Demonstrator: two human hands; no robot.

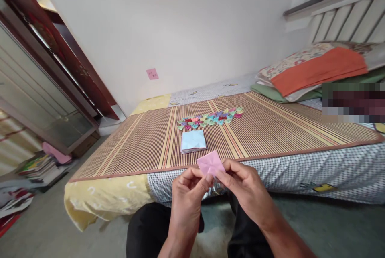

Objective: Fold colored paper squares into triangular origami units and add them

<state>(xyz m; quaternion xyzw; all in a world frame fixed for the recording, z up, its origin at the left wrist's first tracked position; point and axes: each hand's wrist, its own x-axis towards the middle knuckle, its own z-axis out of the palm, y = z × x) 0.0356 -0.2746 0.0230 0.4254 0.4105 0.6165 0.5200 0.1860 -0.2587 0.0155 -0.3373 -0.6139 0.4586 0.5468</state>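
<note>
Black cloth trouser legs [147, 230]: filling the bottom of our view, they are coming nearest to us, on either side of our forearms.

Pink creased paper square [211, 163]: we are holding it up between both hands, just off the mat's front edge, tilted toward us, with crease lines running in toward its middle.

Left hand [188, 194]: our fingers are pinching narrowly, thumb on the near corner, fingertips supporting the left side.

Right hand [246, 187]: we are gripping the right side just as narrowly, thumb pressing near the bottom corner; what the tucked fingers are doing underneath, we cannot tell.

Pale-blue-topped stack of square paper [193, 141]: it is lying just beyond the pink square, touching nothing we are holding.

Multicoloured band of small pointed folded-paper pieces [221, 117]: these are spreading sideways behind the stack, and we are losing count at this range.

Brown-and-tan striped mat [120, 141]: it is carrying both stack and band, well inside its borders.

Folding so far: we are judging many small pieces finished, the pink square only partly worked, its points not yet formed, and the stacked squares waiting, their number unclear.
</note>
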